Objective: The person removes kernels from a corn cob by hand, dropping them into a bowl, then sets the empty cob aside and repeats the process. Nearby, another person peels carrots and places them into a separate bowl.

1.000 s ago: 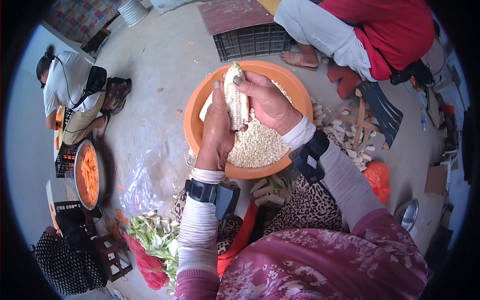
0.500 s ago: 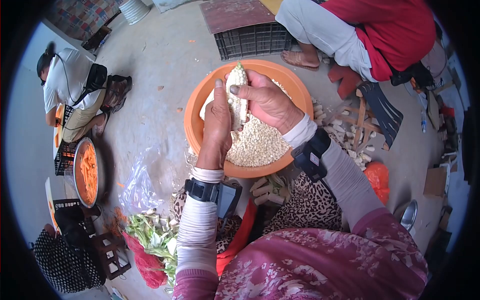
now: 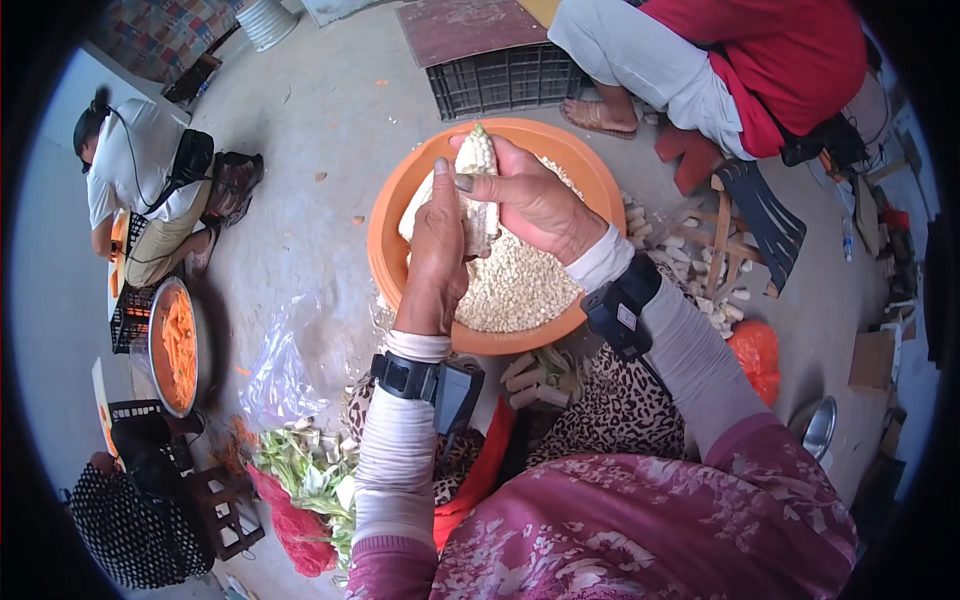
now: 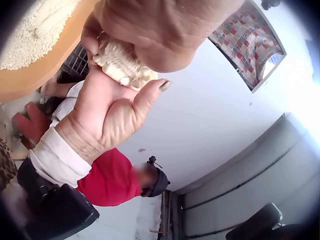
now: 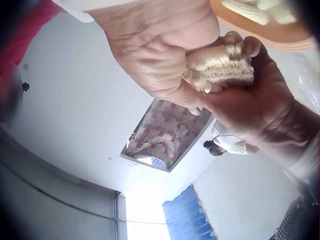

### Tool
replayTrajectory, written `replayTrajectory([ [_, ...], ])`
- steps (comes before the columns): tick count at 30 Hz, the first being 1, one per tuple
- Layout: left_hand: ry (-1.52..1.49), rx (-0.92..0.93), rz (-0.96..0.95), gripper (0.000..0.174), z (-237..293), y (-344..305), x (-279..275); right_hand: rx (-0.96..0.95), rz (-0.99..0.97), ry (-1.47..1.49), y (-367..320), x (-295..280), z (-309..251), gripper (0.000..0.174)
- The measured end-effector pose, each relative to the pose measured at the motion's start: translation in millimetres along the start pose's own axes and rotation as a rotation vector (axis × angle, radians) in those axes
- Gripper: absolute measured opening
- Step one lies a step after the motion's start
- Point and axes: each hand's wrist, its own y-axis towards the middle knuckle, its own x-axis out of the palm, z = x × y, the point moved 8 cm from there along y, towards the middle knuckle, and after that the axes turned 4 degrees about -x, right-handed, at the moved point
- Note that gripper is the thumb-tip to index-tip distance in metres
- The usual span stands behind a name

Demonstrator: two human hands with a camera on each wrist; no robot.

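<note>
A white corn cob [image 3: 481,215], with kernels at its tip and stripped rows lower down, stands tip-away between both hands. My left hand [image 3: 437,240] grips it from the left, thumb lying along its side. From the right, my right hand [image 3: 535,205] holds it, thumb across its front. In the right wrist view the bare rows of the cob [image 5: 225,67] show between the two palms. Below the hands, the orange basin [image 3: 388,262] contains a heap of loose kernels [image 3: 520,290]; part of it is hidden by the hands.
Stripped cobs [image 3: 690,265] lie on the floor right of the basin, beside a low folding stool [image 3: 755,225]. A person in red [image 3: 770,70] sits at the far right. Husks [image 3: 310,470] and a clear plastic bag [image 3: 285,370] lie at left, near a bowl of orange pieces [image 3: 178,345].
My right thumb has shifted a little left and down across the cob, toward the left thumb. Both hands keep holding the cob over the basin.
</note>
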Motion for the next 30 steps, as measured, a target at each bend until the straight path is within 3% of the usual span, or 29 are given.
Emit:
replayTrajectory([
  [1, -0.001, 0.001, 0.001, 0.051, -0.1, 0.2, -0.1, -0.015, 0.057, 0.03, 0.5, -2.0, -1.6, 0.033],
  [4, -0.067, -0.033, -0.008, 0.049, -2.1, 1.7, 1.8, 0.026, 0.094, 0.204, 2.6, -10.9, 6.0, 0.028],
  [7, -0.088, -0.048, 0.016, 0.049, -2.2, 1.4, 1.1, 0.009, 0.103, 0.143, 3.1, -9.4, 4.2, 0.025],
  [13, -0.176, -0.028, -0.021, 0.048, 5.9, -6.0, 5.6, -0.059, 0.048, -0.126, 5.4, 0.5, 1.7, 0.026],
  [17, -0.166, -0.013, 0.009, 0.047, 6.1, -5.0, 2.7, -0.061, 0.073, -0.156, 1.6, 7.5, -2.8, 0.026],
  [19, -0.155, -0.007, -0.016, 0.046, 2.9, -0.9, 2.4, -0.045, 0.078, 0.008, 2.3, 3.0, -0.1, 0.026],
  [30, -0.154, 0.015, 0.057, 0.051, -0.4, -0.4, -1.8, -0.076, 0.074, -0.091, 1.3, 0.2, 1.6, 0.028],
])
